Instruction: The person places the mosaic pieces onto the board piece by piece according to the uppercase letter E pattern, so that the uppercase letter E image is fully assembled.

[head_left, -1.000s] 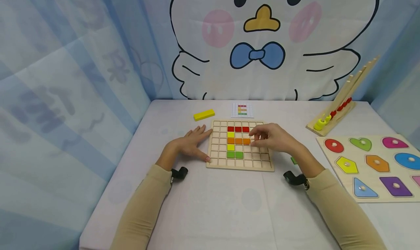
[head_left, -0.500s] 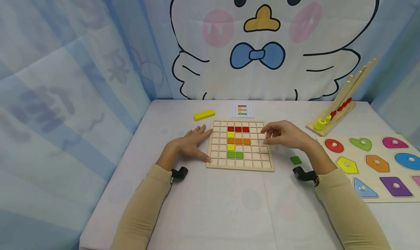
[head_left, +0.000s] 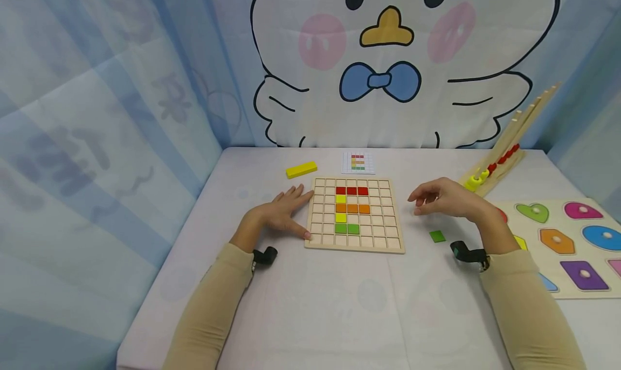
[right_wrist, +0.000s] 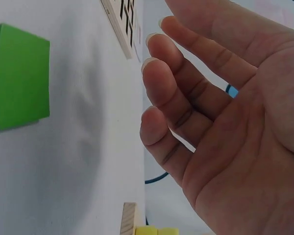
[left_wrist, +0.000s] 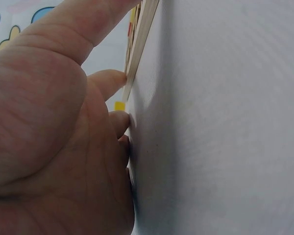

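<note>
A wooden grid board (head_left: 378, 240) lies mid-table, holding red tiles (head_left: 352, 191), yellow tiles (head_left: 341, 218), orange tiles (head_left: 353, 209) and two green tiles (head_left: 347, 228). My left hand (head_left: 283, 211) rests at the board's left edge, fingers spread, thumb at the lower corner; the left wrist view shows its thumb and a finger against the board's side (left_wrist: 141, 49). Off the board's right side, my right hand (head_left: 446, 198) is raised over the table with fingers loosely bent. Nothing is between them in the right wrist view. A loose green tile (head_left: 437, 236) lies on the table near that hand (right_wrist: 210, 103).
Behind the board are a yellow bar (head_left: 301, 169) and a small pattern card (head_left: 358, 163). On the right stand a wooden bead rack (head_left: 504, 159) and a knobbed shape puzzle (head_left: 582, 240), partly covered by my right arm. A printed curtain hangs behind the table.
My right hand has moved right, from over the board's tiles to beyond its right edge. The loose green tile has come into full view. The left hand stays put.
</note>
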A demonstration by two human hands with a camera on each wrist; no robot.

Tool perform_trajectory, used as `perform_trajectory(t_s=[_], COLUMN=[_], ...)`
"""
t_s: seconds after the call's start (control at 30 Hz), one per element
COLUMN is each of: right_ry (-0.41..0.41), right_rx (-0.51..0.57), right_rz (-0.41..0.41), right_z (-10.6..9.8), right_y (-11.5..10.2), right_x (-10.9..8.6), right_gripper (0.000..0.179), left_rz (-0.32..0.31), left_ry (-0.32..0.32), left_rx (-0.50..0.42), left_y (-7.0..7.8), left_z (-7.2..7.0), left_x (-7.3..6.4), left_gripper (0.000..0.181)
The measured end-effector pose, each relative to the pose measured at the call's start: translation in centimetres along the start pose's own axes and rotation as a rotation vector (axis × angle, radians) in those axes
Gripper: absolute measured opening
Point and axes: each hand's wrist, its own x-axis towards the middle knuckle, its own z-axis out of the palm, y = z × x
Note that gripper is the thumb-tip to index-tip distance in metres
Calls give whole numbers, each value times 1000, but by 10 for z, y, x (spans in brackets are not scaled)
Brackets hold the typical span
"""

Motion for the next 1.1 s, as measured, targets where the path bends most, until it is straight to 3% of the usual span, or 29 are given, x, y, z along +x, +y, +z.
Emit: perform_trajectory(t_s=[0.17, 0.5, 0.7, 0.87, 1.1], right_ry=[-17, -209, -285, -362, -394], right_rx=[12, 68, 50, 110, 153], right_rz=[32, 47, 95, 119, 111], right_z=[-5, -14, -14, -13, -11], right_y=[9, 21, 25, 30, 34], right_x=[-1, -11, -12, -10, -9], right_gripper=[35, 36, 32, 33, 34], left_rz=[-3, -9, -8, -5, 1], left_ry=[-2, 1, -5, -7, -2], left_rx=[2, 13, 13, 6, 4], left_y=[0, 0, -1, -2, -2], left_z=[0, 0, 0, 0, 1], left_x=[0, 0, -1, 0, 1], left_gripper=[121, 121, 121, 121, 121])
